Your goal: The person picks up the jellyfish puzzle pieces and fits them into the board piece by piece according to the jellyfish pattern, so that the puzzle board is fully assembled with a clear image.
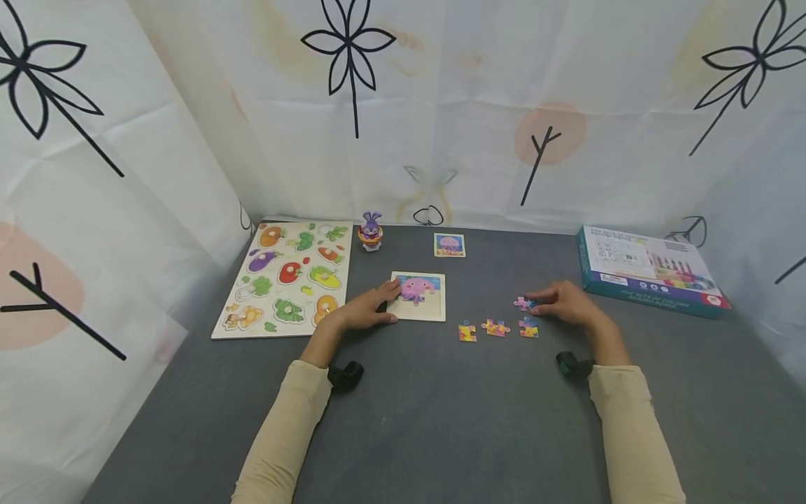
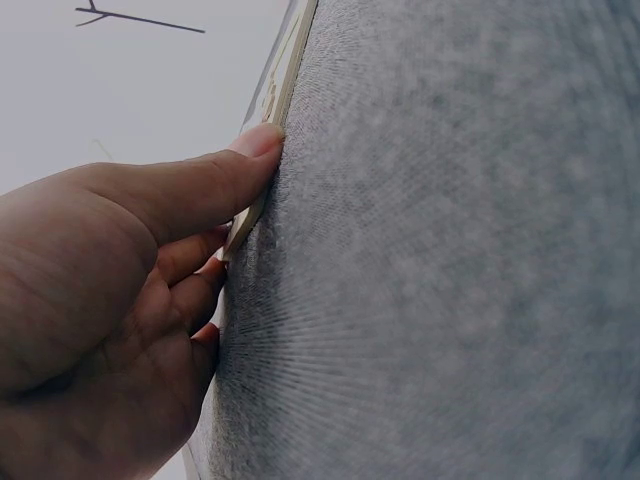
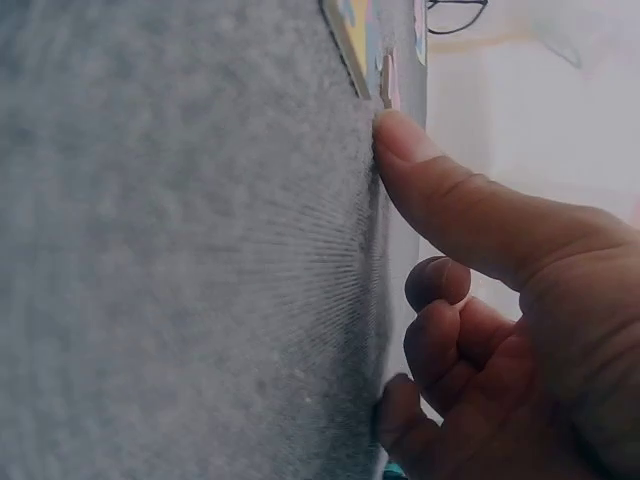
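Observation:
A small puzzle board [image 1: 431, 310] with a pale frame lies at the centre, partly filled with a pink octopus picture. My left hand [image 1: 363, 309] holds its left side, fingertips on the upper left edge. In the left wrist view, the thumb [image 2: 235, 180] presses the board's near edge [image 2: 297, 60]. To the right, my right hand [image 1: 562, 302] pinches a pink and blue puzzle piece [image 1: 522, 303] on the table; the index fingertip is hidden in the right wrist view. Nearer me lie a yellow piece [image 1: 467, 332], an orange-yellow piece [image 1: 496, 327] and a blue-yellow piece [image 1: 529, 327].
A vegetable peg board [image 1: 264, 280] lies on the left, beside a purple rabbit figurine [image 1: 371, 232]. Behind the puzzle is a small octopus picture card [image 1: 450, 245]. A flat teal and white box [image 1: 651, 269] sits at the back right. Patterned cloth [image 1: 441, 105] walls the grey table.

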